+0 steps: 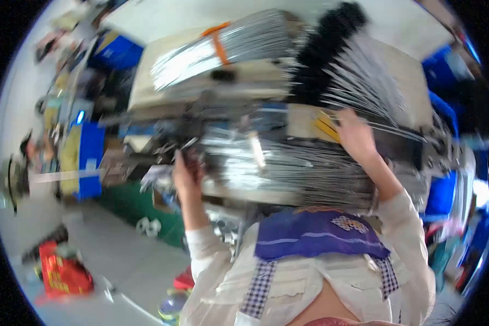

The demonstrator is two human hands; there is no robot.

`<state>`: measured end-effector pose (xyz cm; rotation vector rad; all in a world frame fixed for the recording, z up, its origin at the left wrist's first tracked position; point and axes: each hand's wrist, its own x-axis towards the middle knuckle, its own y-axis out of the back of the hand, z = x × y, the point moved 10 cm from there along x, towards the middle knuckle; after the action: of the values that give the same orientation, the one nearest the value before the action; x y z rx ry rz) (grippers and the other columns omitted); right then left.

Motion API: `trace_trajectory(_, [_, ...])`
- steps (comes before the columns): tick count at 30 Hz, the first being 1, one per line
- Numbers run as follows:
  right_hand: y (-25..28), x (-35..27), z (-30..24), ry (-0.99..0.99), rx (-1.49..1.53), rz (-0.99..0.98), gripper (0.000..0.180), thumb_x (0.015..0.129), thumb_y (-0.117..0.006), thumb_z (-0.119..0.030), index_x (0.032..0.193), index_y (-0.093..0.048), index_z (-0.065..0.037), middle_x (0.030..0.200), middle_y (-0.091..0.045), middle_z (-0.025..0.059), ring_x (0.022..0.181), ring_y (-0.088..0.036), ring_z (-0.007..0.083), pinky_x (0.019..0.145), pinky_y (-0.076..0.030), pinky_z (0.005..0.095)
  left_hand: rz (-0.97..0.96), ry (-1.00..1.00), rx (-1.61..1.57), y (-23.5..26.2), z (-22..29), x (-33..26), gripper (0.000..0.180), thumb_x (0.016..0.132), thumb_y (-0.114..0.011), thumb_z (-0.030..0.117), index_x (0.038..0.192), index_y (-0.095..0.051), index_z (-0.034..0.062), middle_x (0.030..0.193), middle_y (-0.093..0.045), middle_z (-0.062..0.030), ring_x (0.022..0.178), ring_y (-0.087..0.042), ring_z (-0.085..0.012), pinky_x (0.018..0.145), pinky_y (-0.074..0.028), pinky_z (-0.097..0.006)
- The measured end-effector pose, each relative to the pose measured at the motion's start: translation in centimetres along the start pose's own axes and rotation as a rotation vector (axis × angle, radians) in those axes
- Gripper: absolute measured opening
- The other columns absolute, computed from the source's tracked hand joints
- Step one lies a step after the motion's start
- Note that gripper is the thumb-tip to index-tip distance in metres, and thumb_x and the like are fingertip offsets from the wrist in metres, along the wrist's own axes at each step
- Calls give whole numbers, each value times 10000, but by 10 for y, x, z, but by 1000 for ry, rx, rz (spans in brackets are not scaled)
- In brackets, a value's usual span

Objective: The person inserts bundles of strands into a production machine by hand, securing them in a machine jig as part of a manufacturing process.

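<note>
My left hand is smeared by motion at the left end of a bundle of thin silvery wires. Dark metal machine parts are close by its fingertips, and I cannot tell whether it grips anything. Across the bench, the fingers of my right hand are bent together beside a yellow strip. Thin pale lines show near these fingertips, but what they pinch is too blurred to name. Both hands are at the far and left edges of the wire bundle, which spreads over the near side of the bench.
Farther back lies a silvery bundle with an orange strap. Beside it, at the back right, are black bristly pieces and white-grey wires. Blue bins flank the bench. A red bag rests on the floor at left.
</note>
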<state>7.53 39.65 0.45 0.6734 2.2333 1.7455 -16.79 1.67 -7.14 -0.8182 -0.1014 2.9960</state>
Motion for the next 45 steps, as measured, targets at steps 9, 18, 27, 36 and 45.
trace_trajectory(9, [93, -16, -63, 346, 200, 189, 164, 819, -589, -163, 932, -525, -63, 876, -567, 90, 658, -636, 241, 544, -532, 350, -292, -203, -173, 1, -2, 15, 253, 983, -512, 289, 1062, -570, 56, 640, -445, 24, 460, -310, -55, 372, -227, -213])
trace_trajectory(18, [132, -28, 106, -225, -86, -124, 219, 883, -595, -258, 887, -573, -41, 826, -638, 133, 738, -636, 310, 677, -495, 396, -957, -644, 276, -227, 43, -204, 411, 1002, -411, 337, 690, -471, 75, 552, -380, 42, 482, -352, -59, 435, -254, -198])
trace_trajectory(27, [112, 2, 74, -15, 622, -149, 260, 942, -550, -272, 970, -574, -14, 773, -599, 138, 683, -572, 255, 655, -461, 336, -1073, 398, 87, -337, -89, -196, 291, 1008, -435, 316, 829, -491, 93, 582, -349, 36, 460, -302, -63, 403, -218, -225])
trace_trajectory(36, [65, 57, -34, 230, 373, -104, 321, 809, -535, -33, 1127, -567, -62, 998, -637, 162, 880, -624, 362, 746, -498, 438, -788, 18, 54, -251, -20, -137, 301, 998, -469, 328, 840, -523, 77, 577, -381, 26, 463, -307, -62, 410, -238, -215])
trace_trajectory(45, [87, 32, -87, 516, 347, -29, 346, 750, -635, -63, 1092, -600, -26, 908, -589, 115, 880, -613, 307, 720, -510, 395, -856, 88, 8, -249, -27, -143, 310, 1014, -431, 330, 866, -535, 77, 517, -342, 39, 389, -255, -65, 384, -207, -232])
